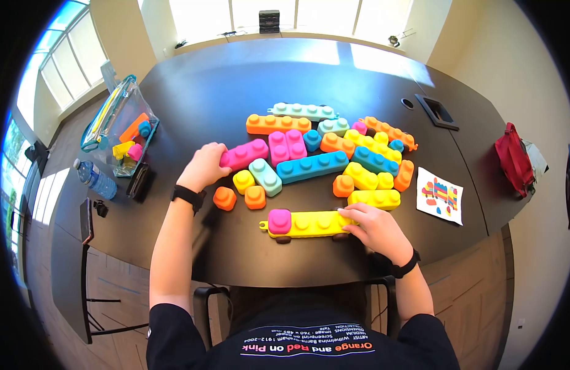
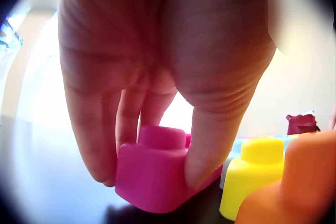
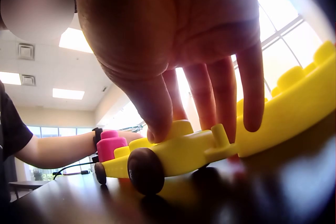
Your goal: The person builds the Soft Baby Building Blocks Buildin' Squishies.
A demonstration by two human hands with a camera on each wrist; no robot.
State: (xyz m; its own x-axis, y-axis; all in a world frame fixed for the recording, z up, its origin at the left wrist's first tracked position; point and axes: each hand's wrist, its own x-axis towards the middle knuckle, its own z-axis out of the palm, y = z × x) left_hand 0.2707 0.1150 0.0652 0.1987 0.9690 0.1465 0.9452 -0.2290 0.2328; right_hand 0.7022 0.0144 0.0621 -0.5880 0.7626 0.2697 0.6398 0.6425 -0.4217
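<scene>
The left hand (image 1: 203, 165) pinches the near-left end of a long pink block (image 1: 245, 154); in the left wrist view thumb and fingers straddle the pink block's end (image 2: 152, 176). The right hand (image 1: 378, 229) grips the right end of a yellow wheeled base (image 1: 315, 224) near the table's front edge. On the base's left end sits a small pink block (image 1: 280, 221). The right wrist view shows the thumb and fingers of the right hand (image 3: 184, 66) around the yellow base (image 3: 184, 153), its dark wheels (image 3: 146, 171) on the table.
Orange (image 1: 278, 124), blue (image 1: 312, 167), yellow (image 1: 374, 198), pink and pale green blocks lie beyond the base. A picture sheet (image 1: 440, 196) is at the right, near a red bag (image 1: 513, 161). A clear bag (image 1: 119, 126), water bottle (image 1: 95, 179) and phone (image 1: 86, 220) are at the left.
</scene>
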